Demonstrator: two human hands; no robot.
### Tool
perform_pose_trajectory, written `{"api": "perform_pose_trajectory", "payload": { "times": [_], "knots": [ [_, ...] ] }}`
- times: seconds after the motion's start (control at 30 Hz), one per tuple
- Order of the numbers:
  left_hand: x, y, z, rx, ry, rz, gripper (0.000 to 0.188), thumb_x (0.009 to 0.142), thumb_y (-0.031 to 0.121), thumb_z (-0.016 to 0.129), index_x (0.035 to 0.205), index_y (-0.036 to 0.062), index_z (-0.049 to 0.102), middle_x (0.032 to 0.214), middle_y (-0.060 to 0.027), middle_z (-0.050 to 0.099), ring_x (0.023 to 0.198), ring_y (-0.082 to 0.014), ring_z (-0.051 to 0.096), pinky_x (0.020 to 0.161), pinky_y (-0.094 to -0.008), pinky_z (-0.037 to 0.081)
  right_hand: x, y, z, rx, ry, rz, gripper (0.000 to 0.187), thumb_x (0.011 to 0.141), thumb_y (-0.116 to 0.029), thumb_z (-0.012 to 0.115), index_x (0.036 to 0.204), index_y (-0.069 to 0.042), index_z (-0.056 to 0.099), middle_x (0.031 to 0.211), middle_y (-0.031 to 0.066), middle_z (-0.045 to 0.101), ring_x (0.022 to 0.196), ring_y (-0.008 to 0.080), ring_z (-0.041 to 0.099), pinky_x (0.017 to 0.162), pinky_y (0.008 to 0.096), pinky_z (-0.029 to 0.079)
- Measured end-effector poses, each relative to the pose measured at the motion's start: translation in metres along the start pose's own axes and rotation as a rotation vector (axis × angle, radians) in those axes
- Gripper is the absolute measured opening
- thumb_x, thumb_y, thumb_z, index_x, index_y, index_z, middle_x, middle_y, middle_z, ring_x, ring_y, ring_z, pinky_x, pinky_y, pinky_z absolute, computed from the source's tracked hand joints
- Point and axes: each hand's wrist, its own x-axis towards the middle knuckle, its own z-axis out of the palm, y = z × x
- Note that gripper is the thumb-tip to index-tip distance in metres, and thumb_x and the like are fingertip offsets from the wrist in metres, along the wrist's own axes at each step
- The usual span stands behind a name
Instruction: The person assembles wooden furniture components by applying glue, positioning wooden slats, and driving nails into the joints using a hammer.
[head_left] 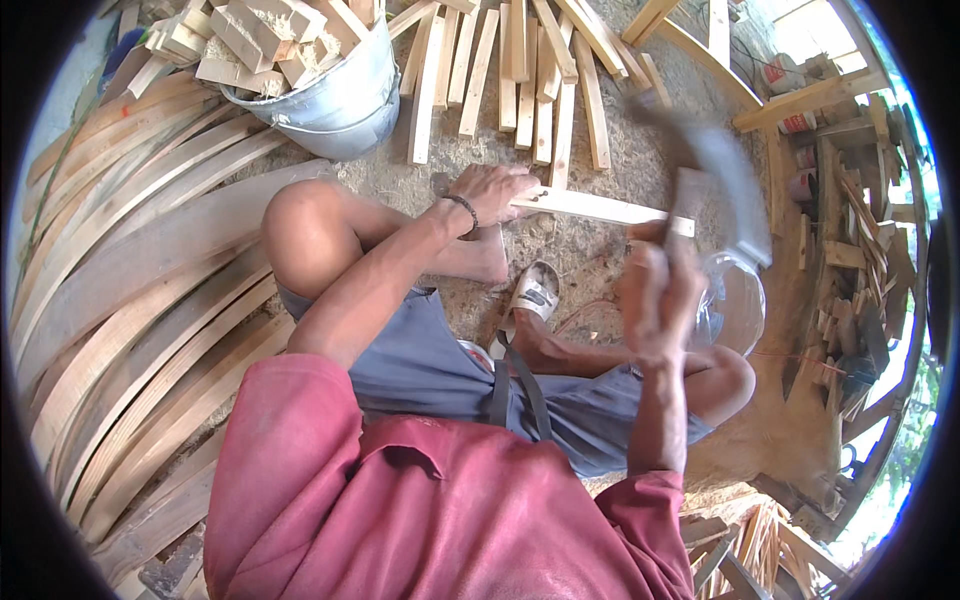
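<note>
My left hand, with a dark bracelet at the wrist, is closed on the near-left end of a pale wooden strip. The strip lies across in front of me, and a small dark mark, perhaps a nail, shows on it beside my fingers. In my right hand, fingers wrapped round its handle, is a hammer. Its dark, curved metal head is smeared by motion and is raised over the strip's right end. Part of the handle is hidden by my fingers.
Several wooden strips lie on the dusty floor ahead. A metal bucket full of wood offcuts stands at the far left. Long curved planks fill the left side. A clear plastic container sits by my right knee; scrap wood lines the right.
</note>
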Motion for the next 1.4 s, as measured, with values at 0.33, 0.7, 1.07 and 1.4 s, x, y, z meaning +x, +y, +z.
{"api": "perform_pose_trajectory", "payload": {
  "times": [0.33,0.7,1.07,1.4],
  "knots": [
    [0.002,0.019,-0.006,0.005,-0.025,0.016,0.044,0.084,0.038,0.076,0.122,0.0169,0.066,0.112,-0.0057,0.064,0.102,-0.0282,0.066,0.086,-0.0419,0.059,-0.090,0.138,0.045,-0.126,-0.374,0.325,0.017,0.101,-0.020,0.058,0.098,-0.004,0.060,0.059,0.0048,0.048,0.050,0.0195,0.046,0.048,0.0348,0.036],
    [-0.002,0.004,-0.003,0.007,-0.029,-0.020,0.045,0.081,0.029,0.079,0.123,0.0161,0.066,0.129,-0.0070,0.064,0.107,-0.0270,0.067,0.090,-0.0407,0.059,0.001,-0.030,-0.028,0.762,0.157,-0.397,0.040,0.107,-0.042,0.042,0.105,-0.004,0.053,0.062,0.0052,0.048,0.055,0.0126,0.050,0.043,0.0283,0.041],
    [0.000,0.009,-0.023,0.083,-0.023,0.008,0.042,0.087,0.034,0.073,0.121,0.0124,0.063,0.123,-0.0066,0.066,0.106,-0.0234,0.067,0.087,-0.0379,0.060,-0.068,0.092,0.033,0.248,-0.254,0.517,0.021,0.103,-0.019,0.054,0.100,0.000,0.060,0.062,0.0003,0.050,0.054,0.0061,0.044,0.051,0.0278,0.037],
    [0.001,0.011,-0.034,-0.059,-0.109,0.047,0.053,0.082,0.034,0.076,0.128,0.0123,0.061,0.122,-0.0091,0.066,0.108,-0.0283,0.067,0.096,-0.0418,0.055,-0.091,0.099,0.026,0.247,-0.216,0.612,0.032,0.099,-0.007,0.053,0.129,0.001,0.055,0.069,-0.0033,0.050,0.054,0.0026,0.044,0.049,0.0224,0.033]
  ]
}}
